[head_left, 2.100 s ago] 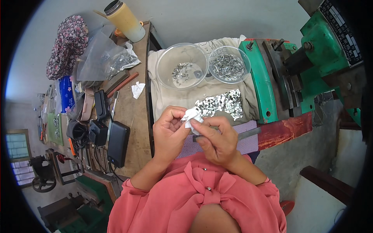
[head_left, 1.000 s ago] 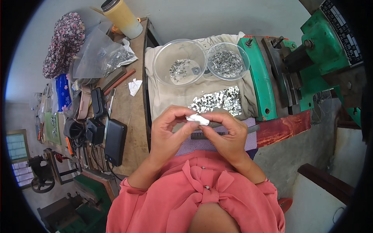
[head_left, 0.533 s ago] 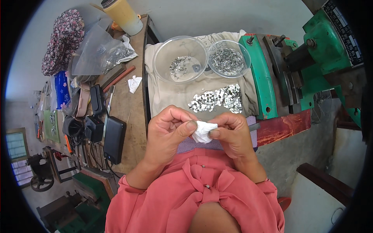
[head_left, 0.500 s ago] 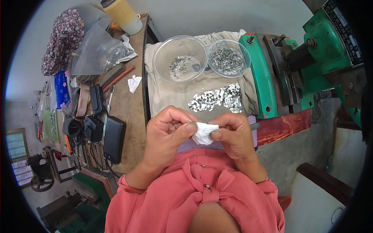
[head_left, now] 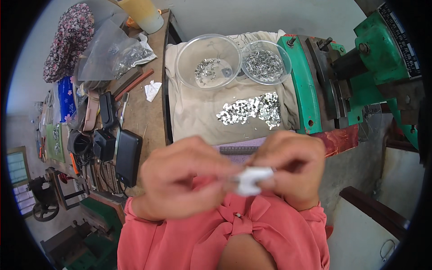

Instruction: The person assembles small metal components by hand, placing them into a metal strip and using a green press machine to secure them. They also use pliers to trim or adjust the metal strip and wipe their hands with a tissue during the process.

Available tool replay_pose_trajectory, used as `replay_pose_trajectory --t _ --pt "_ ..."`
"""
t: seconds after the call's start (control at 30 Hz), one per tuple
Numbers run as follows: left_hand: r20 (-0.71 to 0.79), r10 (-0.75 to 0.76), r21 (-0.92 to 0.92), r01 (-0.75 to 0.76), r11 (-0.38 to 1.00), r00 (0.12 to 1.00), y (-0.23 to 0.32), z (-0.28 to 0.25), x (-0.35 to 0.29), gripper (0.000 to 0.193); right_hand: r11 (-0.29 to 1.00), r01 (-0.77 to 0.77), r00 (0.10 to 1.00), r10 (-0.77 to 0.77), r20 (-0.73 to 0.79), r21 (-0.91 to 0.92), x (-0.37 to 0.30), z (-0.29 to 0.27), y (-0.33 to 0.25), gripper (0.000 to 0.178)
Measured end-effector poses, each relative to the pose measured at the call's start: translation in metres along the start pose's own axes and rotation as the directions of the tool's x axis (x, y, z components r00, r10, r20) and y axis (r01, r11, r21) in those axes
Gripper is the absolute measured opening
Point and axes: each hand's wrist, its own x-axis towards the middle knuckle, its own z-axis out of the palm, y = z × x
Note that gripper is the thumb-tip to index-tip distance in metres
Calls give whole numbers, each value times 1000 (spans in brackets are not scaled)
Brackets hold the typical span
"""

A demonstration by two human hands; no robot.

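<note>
Close to my body, a crumpled white tissue (head_left: 253, 181) is pinched between the thumb and fingers of my right hand (head_left: 292, 164). My left hand (head_left: 184, 175) is closed at its left side, fingertips together at a small greyish thing too blurred to name. Beyond my hands, a pile of small shiny metal pieces (head_left: 252, 110) lies on a beige cloth (head_left: 193, 114). Behind the pile stand two clear round tubs: the left tub (head_left: 180, 67) with some small metal parts, the right tub (head_left: 288, 74) holding many slim metal pieces.
A green machine (head_left: 306, 94) with a dark metal vise is at the right. On the left, a wooden bench (head_left: 135, 119) carries a black case (head_left: 129, 159), a toothbrush (head_left: 123, 110), a paper scrap (head_left: 153, 91) and plastic bags. A metal ruler (head_left: 238, 150) lies on checked purple fabric.
Both hands have come down closer to my body, with the white tissue between them. My left fingers have slid off the tissue to its left edge. The ruler shows more fully.
</note>
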Motion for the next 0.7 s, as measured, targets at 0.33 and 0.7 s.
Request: replay_pose_trajectory --t 0.33,0.7 --pt "-7 452 -404 -416 815 892 35 -6 -14 19 942 290 929 -320 186 169 1 15 -62 18" --pt "-197 536 -349 -570 744 821 28 8 -13 27 862 491 868 -497 18 124 -6 37 -45 15"
